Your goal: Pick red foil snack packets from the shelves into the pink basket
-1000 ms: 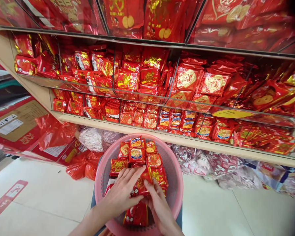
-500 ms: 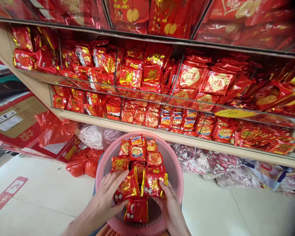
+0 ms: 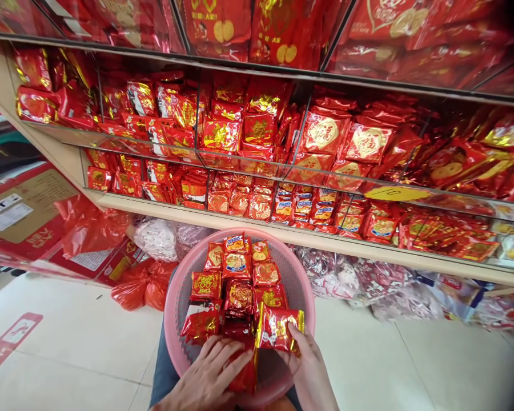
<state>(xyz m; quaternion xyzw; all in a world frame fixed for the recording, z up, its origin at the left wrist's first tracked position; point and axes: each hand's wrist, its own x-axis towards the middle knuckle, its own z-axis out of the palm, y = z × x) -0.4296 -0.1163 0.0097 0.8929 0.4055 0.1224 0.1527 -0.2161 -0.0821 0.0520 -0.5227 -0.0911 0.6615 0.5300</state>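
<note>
A pink plastic basket (image 3: 174, 319) holds several small red-and-gold snack packets laid in rows. My right hand (image 3: 310, 365) grips one red snack packet (image 3: 278, 329) with gold crimped ends, its thumb on the front face, above the basket's right side. Lower in the basket, my left hand (image 3: 216, 365) lies with fingers stretched over another red packet (image 3: 245, 371), touching it; its thumb is hidden. Just above the left fingers, a red packet with a white corner (image 3: 202, 319) rests by the basket's left wall. A packet with a round emblem (image 3: 240, 298) sits in the middle.
Shelves with clear dividers, full of red packets (image 3: 323, 130), stand beyond the basket. A yellow price tag (image 3: 396, 193) is on the shelf edge. Red plastic bags (image 3: 143, 283) and a cardboard box (image 3: 29, 211) are at left. Clear bags of goods (image 3: 360, 279) lie under the shelf.
My left hand has let go of a packet, which now lies at the basket's left side, and has moved down onto the lowest packet. My right hand has shifted slightly right and down with its packet.
</note>
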